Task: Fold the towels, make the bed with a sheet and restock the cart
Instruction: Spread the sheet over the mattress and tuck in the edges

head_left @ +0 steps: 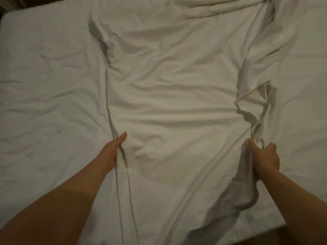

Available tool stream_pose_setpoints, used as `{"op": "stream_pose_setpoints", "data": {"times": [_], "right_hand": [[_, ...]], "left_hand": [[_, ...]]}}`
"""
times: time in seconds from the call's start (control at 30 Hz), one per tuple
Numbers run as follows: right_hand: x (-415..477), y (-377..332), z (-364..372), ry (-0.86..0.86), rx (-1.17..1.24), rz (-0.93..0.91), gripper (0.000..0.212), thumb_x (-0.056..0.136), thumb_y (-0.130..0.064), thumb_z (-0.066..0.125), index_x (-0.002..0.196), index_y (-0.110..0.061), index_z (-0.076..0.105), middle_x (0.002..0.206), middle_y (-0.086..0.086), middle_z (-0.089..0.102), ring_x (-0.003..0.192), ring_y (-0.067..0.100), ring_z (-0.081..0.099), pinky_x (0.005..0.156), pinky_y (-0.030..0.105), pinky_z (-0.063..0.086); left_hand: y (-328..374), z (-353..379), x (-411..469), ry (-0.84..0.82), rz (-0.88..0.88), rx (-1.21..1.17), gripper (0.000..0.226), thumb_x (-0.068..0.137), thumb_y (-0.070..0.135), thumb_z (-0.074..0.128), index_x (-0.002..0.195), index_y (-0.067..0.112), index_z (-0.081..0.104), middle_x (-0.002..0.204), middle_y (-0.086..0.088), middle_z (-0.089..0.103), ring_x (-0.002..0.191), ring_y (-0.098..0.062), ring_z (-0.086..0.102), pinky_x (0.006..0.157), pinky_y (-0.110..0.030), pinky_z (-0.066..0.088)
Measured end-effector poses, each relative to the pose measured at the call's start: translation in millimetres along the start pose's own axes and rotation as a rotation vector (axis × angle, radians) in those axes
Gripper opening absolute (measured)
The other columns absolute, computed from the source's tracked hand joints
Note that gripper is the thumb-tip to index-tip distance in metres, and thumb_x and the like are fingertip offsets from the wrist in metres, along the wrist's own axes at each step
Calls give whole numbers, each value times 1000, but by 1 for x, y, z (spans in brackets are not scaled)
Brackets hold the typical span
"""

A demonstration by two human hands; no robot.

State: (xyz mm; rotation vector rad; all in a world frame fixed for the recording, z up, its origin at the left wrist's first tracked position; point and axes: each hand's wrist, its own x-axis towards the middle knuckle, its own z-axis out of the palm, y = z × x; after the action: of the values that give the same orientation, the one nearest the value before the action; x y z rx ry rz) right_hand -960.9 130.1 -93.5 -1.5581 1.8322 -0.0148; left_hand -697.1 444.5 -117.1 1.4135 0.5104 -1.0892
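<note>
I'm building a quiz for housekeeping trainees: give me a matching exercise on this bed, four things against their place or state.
Things:
1 left hand
2 right hand
3 sheet
4 dark speck

Places or states:
A lies wrinkled along the middle of the bed
B grips a bunched, crumpled edge
C sits on the bed, left of the sheet
D holds a straight, flat edge

Pairs: 1-D, 2-B, 3-A, 4-C

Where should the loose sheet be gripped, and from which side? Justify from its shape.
Grip the sheet by its two side edges, from the near end of the bed. It lies as a narrow strip, folded on the left, bunched on the right; the left hand and right hand hold there, so pulling apart probably spreads it.
</note>
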Motion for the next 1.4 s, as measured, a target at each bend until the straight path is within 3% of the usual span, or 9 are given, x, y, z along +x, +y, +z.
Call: {"op": "stream_pose_setpoints", "data": {"times": [0.13, 0.27, 0.5, 0.63, 0.77, 0.9, 1.07, 1.23, 1.4], "right_hand": [[-28, 22, 5, 3, 32, -14, 76, 86, -50, 61, 138, -2, 33, 137, 25, 46, 123, 43, 45, 98, 46, 37], [-52, 40, 10, 9, 161, 21, 71, 88, -42, 63, 141, -3, 35, 139, 22, 44, 126, 39, 43, 100, 42, 36], [-123, 83, 36, -162, 812, 218, 68, 74, -60, 69, 121, -12, 58, 111, 9, 65, 94, 23, 61, 83, 38, 51], [-183, 101, 73, -270, 1101, 280, 72, 60, -49, 84, 121, -18, 60, 111, 3, 68, 99, 22, 65, 85, 40, 54], [-243, 115, 107, -357, 981, 375, 6, 89, -13, 62, 93, -16, 59, 86, 6, 63, 72, 19, 60, 55, 26, 53], [-289, 123, 136, -463, 886, 367, 21, 90, -5, 60, 71, -12, 54, 71, 6, 59, 66, 15, 57, 50, 20, 50], [-312, 142, 156, -565, 790, 321, 18, 89, -11, 62, 73, -8, 58, 68, 8, 61, 63, 17, 58, 54, 21, 48], [-319, 156, 165, -476, 721, 353, 26, 91, -2, 53, 66, -6, 49, 63, 13, 59, 46, 13, 59, 44, 20, 48], [-326, 172, 164, -476, 629, 270, 27, 89, 4, 50, 63, -5, 48, 59, 13, 54, 40, 7, 55, 40, 17, 43]], "left_hand": [[-16, -2, -17, -79, -17, 76, 39, 82, 36, 61, 109, 9, 67, 103, -9, 72, 92, -22, 69, 83, -34, 55], [-34, 0, -29, 5, 38, 221, 28, 87, 16, 63, 110, 0, 65, 88, -10, 71, 76, -22, 68, 65, -27, 57], [-66, -10, -49, -36, 94, 402, 30, 86, 13, 66, 114, 5, 63, 101, -9, 68, 87, -22, 64, 80, -33, 51], [-86, -14, -66, -54, 100, 547, 21, 87, 17, 66, 107, 10, 63, 107, -10, 67, 91, -22, 62, 81, -31, 49], [-111, -26, -79, -73, 132, 550, 31, 88, 18, 64, 117, 7, 62, 108, -9, 66, 92, -23, 63, 80, -31, 50], [-125, -33, -87, -48, 106, 541, 23, 86, 27, 67, 106, 15, 65, 105, -6, 68, 99, -25, 64, 91, -42, 51], [-141, -33, -93, -10, 66, 482, 23, 84, 15, 68, 105, 5, 68, 97, -9, 67, 100, -30, 63, 93, -42, 50], [-160, -41, -106, 50, 47, 475, 17, 87, 16, 58, 70, 14, 57, 81, -8, 59, 84, -24, 56, 75, -33, 46], [-168, -49, -109, 72, 103, 445, 21, 90, 16, 47, 70, 16, 47, 78, -7, 51, 81, -23, 50, 71, -34, 40]]}}
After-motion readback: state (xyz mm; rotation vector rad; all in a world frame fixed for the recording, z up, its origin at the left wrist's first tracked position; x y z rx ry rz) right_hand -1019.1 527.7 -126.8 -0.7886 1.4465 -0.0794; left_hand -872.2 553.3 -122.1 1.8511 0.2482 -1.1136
